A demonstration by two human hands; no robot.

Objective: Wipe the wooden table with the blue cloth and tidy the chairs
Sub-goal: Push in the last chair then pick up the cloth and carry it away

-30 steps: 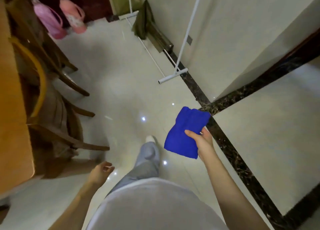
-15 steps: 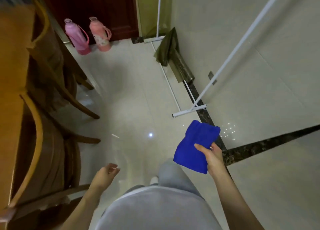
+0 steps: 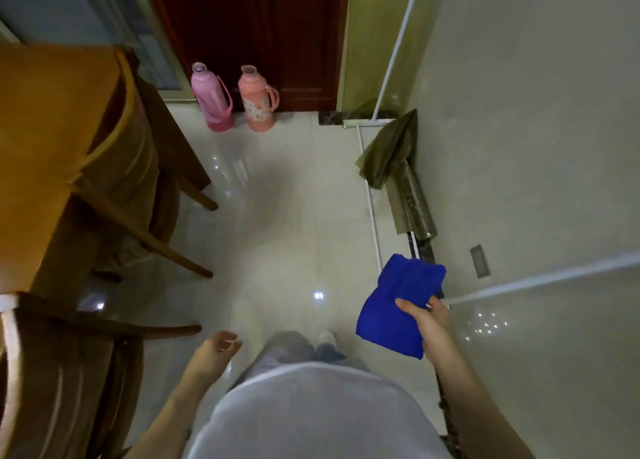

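My right hand [image 3: 429,320] grips a folded blue cloth [image 3: 394,306] out in front of me, over the floor at the right. My left hand [image 3: 216,349] hangs loose at my side, fingers slightly curled and holding nothing. The wooden table [image 3: 38,136] fills the left edge of the view. One wooden chair [image 3: 135,167] is tucked against the table's side, its curved back touching the edge. A second chair [image 3: 59,365] stands nearer to me at the lower left, close to my left hand.
Two thermos flasks, one purple [image 3: 211,98] and one pink [image 3: 256,100], stand on the floor before a dark red door [image 3: 263,32]. A white rack frame [image 3: 374,223] and an olive cloth [image 3: 391,153] lie along the right wall. Glossy tiled floor [image 3: 294,223] runs between table and wall.
The view has swung up and to the left, showing more of the table, the chairs and the door. Both hands keep their pose; the cloth stays in my right hand.
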